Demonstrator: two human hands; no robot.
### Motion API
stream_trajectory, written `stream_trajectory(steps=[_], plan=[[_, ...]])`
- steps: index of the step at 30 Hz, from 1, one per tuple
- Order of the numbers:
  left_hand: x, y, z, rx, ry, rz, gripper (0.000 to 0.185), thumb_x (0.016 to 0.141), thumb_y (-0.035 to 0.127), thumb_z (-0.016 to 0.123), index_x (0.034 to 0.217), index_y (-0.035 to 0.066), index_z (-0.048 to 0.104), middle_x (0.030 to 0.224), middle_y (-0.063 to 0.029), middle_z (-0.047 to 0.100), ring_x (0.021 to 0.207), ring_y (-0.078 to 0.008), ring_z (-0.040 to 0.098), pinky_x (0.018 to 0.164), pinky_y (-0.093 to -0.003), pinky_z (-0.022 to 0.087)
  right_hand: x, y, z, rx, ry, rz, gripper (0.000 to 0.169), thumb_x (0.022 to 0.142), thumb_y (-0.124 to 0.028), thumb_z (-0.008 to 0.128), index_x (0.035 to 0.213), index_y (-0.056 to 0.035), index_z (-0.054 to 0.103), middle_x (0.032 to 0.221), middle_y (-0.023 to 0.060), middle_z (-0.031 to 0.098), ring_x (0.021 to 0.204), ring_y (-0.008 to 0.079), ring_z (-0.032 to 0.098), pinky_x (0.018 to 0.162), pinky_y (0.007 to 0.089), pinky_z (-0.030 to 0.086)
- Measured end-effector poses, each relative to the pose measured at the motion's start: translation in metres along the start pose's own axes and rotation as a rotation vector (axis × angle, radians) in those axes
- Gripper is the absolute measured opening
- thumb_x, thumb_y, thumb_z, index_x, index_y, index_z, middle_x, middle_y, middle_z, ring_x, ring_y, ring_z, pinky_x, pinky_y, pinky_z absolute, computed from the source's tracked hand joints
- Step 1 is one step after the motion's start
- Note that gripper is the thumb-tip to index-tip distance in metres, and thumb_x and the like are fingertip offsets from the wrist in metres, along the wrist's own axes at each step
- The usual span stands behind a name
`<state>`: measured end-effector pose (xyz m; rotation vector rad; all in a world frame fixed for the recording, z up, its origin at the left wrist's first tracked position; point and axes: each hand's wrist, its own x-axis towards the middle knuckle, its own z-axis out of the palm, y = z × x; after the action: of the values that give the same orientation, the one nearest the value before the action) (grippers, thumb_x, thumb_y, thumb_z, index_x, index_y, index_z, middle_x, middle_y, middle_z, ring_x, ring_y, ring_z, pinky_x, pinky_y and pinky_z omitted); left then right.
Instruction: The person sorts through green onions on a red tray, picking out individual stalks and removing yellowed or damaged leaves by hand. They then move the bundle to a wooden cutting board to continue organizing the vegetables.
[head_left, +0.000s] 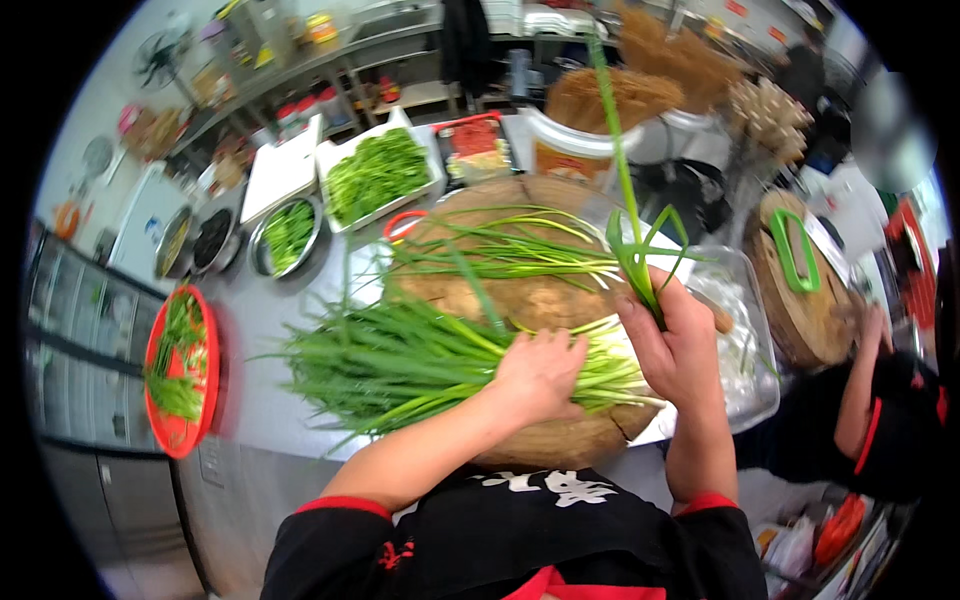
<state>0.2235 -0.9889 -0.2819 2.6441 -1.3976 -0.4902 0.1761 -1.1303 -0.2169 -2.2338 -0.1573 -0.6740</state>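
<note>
A large bunch of green onions (390, 367) lies across a round wooden chopping block (540, 442), leafy tops to the left and white ends to the right. My left hand (540, 371) rests over the bunch near its pale stems, fingers curved across the stalks. My right hand (679, 337) is raised above the block's right side. Between its thumb and fingers stands a green onion stalk (626, 187), its long leaf upright and others bent over. Behind the bunch, a smaller row of green onions (502, 255) lies on the block. A rounded wooden end (722, 321) shows beside my right hand.
A clear tub (769, 375) with whitish contents adjoins the block. Left are a red basket (215, 375) of greens and a metal bowl (319, 225). A white tray (435, 169) and bucket (536, 124) stand behind. A co-worker's hand (870, 330) is by another block (780, 322).
</note>
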Motion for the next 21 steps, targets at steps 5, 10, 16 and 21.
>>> stream_trajectory(steps=[5,10,16,21], plan=[[-0.007,-0.006,-0.018,-0.066,-0.001,0.041,0.082,0.062,0.052,0.070,0.120,0.001,0.045,0.120,-0.0158,0.050,0.114,-0.0282,0.046,0.094,-0.0409,0.036,0.017,-0.018,0.027,-0.050,-0.268,-0.059,0.021,0.080,-0.014,0.061,0.097,-0.0027,0.057,0.072,0.0150,0.058,0.063,0.0283,0.056,0.057,0.0341,0.044],[-0.014,-0.003,-0.031,-0.157,0.088,0.157,0.082,0.063,0.053,0.068,0.121,-0.001,0.045,0.120,-0.0192,0.050,0.115,-0.0295,0.046,0.099,-0.0399,0.031,0.055,-0.009,0.028,0.167,-0.492,0.109,0.024,0.084,-0.020,0.058,0.099,-0.0009,0.057,0.066,0.0057,0.055,0.054,0.0119,0.049,0.049,0.0243,0.038],[-0.027,-0.029,-0.050,-0.868,0.316,0.262,0.073,0.067,0.036,0.072,0.125,0.004,0.040,0.112,-0.0174,0.054,0.108,-0.0263,0.051,0.095,-0.0356,0.037,0.086,-0.019,0.012,0.595,-0.706,0.575,0.042,0.093,-0.039,0.040,0.098,-0.0012,0.057,0.067,0.0040,0.057,0.044,0.0065,0.042,0.041,0.0193,0.033],[-0.023,-0.062,-0.067,-1.710,0.092,0.422,0.047,0.088,0.044,0.050,0.116,0.008,0.045,0.111,-0.0046,0.054,0.106,-0.0177,0.050,0.095,-0.0318,0.035,0.090,-0.019,0.017,0.683,-0.822,0.623,0.058,0.094,-0.050,0.027,0.102,0.0001,0.055,0.066,0.0055,0.058,0.041,0.0080,0.045,0.036,0.0199,0.036]])
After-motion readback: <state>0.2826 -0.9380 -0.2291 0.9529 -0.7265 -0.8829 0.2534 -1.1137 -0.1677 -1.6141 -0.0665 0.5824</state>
